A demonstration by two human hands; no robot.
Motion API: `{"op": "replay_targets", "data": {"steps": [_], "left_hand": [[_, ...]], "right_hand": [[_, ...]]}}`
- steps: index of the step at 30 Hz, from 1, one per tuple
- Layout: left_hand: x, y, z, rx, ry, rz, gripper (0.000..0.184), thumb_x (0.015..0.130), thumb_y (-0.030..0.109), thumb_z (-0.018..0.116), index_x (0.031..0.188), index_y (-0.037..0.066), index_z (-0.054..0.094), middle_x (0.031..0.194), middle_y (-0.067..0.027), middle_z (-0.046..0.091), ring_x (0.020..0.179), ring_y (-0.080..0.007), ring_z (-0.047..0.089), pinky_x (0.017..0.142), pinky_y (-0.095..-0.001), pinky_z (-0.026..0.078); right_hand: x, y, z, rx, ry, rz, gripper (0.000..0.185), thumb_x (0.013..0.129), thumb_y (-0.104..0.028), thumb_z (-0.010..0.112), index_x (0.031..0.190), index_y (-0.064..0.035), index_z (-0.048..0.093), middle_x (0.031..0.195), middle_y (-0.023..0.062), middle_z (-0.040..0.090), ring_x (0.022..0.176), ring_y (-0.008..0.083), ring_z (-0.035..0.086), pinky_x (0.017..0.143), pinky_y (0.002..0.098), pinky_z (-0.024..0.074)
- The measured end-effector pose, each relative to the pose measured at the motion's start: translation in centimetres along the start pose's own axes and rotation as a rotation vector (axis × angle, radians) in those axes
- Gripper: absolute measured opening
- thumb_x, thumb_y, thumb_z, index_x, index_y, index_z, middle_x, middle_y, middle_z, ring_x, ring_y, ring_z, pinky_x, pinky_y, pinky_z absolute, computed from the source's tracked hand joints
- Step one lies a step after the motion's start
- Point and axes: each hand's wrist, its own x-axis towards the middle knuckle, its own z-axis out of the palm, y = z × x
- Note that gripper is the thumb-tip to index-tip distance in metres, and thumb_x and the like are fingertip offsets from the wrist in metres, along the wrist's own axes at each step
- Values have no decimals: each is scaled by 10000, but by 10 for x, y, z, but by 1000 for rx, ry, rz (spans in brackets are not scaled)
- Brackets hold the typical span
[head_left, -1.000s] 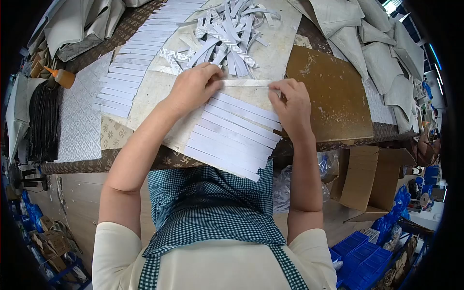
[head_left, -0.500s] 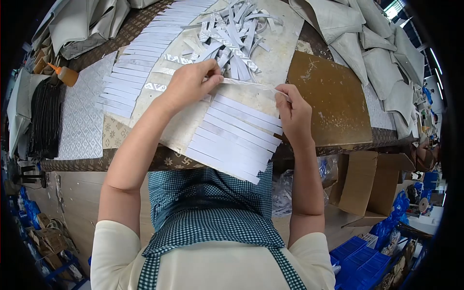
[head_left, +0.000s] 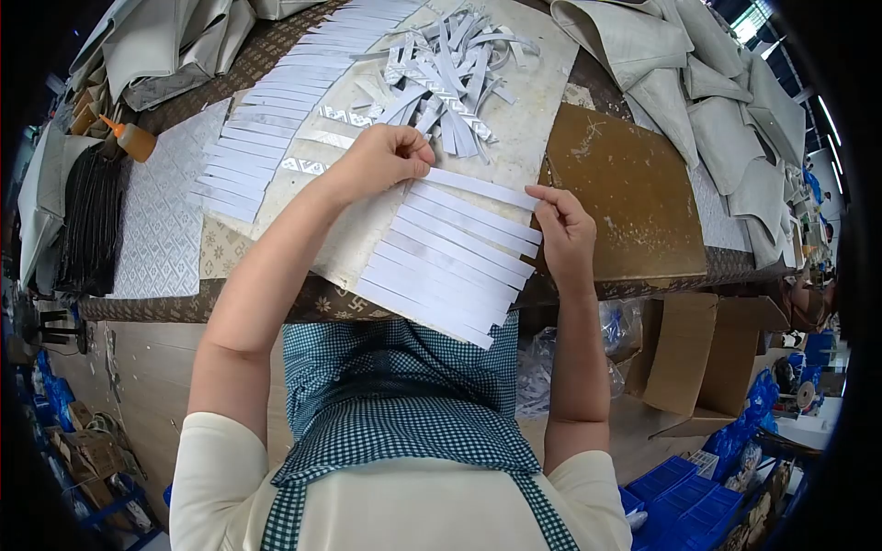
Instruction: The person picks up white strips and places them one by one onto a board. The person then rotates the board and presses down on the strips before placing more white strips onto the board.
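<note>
A white strip [head_left: 482, 188] is stretched between my two hands at the upper edge of a row of white strips [head_left: 441, 257] laid side by side. Thumb and fingers of my left hand [head_left: 390, 158] pinch its left end. The right end is between the thumb and forefinger of my right hand [head_left: 565, 220]. Beyond my hands lies a tangled pile of loose strips [head_left: 450, 83], some with a silver pattern. A few patterned strips [head_left: 303, 166] lie beside my left wrist.
A long fan of white strips [head_left: 266, 119] spreads at the left. Further left are a glue bottle [head_left: 136, 142] and a stack of dark pieces [head_left: 89, 220]. A brown board [head_left: 625, 193] lies right, near folded grey sheets [head_left: 735, 119]. An open cardboard box [head_left: 684, 354] stands below the table.
The strip in my hands has turned from edge-on to flat and come down against the row. My right hand has moved slightly lower and right.
</note>
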Motion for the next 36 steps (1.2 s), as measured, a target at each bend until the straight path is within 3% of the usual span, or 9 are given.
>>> {"op": "replay_targets", "data": {"steps": [4,11,16,23,28,31,36], "left_hand": [[8,-3,4,125,58,25,103,827,4,715,926,7,741,824,-37,710,760,-118,640,731,-267,527],[15,-9,6,186,24,56,118,829,20,711,941,26,747,851,-46,730,774,-125,654,739,-272,527],[14,-6,9,265,6,91,113,840,41,700,941,45,749,849,-53,731,771,-143,658,748,-283,524],[11,1,13,554,28,251,103,843,82,690,927,85,749,917,-65,700,857,-242,672,781,-337,530],[8,2,17,705,44,316,89,863,81,693,934,85,745,931,-56,654,884,-248,652,791,-340,527],[5,1,20,719,70,339,77,851,103,676,896,104,738,979,-39,668,995,-257,643,817,-384,538],[2,-3,22,764,95,449,92,852,72,685,927,83,736,959,-44,645,965,-245,634,817,-370,540]], "right_hand": [[2,-1,2,-22,52,87,83,897,-32,638,968,3,662,771,-10,625,649,37,488,588,209,416],[-1,-3,0,-84,68,111,73,878,-56,653,928,-3,650,762,-11,638,635,33,489,574,217,419],[-3,-4,-1,-200,70,107,81,853,-95,672,897,-27,665,734,3,654,595,64,504,573,244,437],[-7,-6,-3,-292,44,117,82,821,-125,695,864,-59,669,700,34,646,575,126,548,585,283,460],[-8,-8,-3,-384,16,145,79,803,-135,695,838,-70,667,701,55,642,604,185,589,603,324,476],[-5,-10,-3,-437,3,146,78,794,-139,691,828,-73,665,709,61,641,638,216,607,619,346,484],[-3,-8,-4,-487,-36,117,67,782,-132,688,815,-81,660,764,54,650,740,236,629,666,358,494]]}}
